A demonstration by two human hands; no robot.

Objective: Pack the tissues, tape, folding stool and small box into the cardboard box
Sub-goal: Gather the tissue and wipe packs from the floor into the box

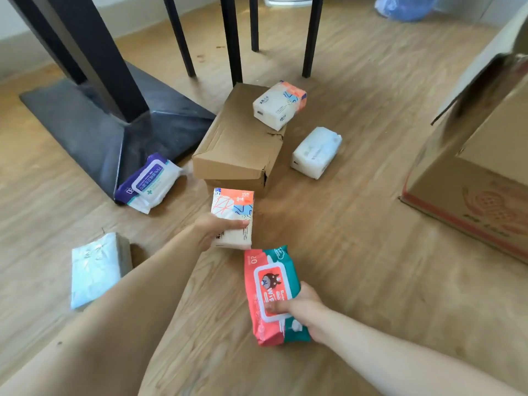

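Note:
My left hand [213, 231] grips a white and orange tissue pack [234, 211] just above the wooden floor. My right hand [300, 308] holds a red and green wet wipes pack [268, 281] by its lid end. A small brown box [240, 138] lies on the floor ahead, with another tissue pack [278, 105] resting on its far corner. A white tissue pack [315, 152] lies to its right. The large cardboard box [480, 167] stands at the right with a flap raised.
A purple wipes pack [147, 182] leans on the black table base [114, 121]. A pale blue pack [93, 270] lies at the left. Black chair legs [231, 38] stand behind the small box. A blue bag [405, 7] is at the far right.

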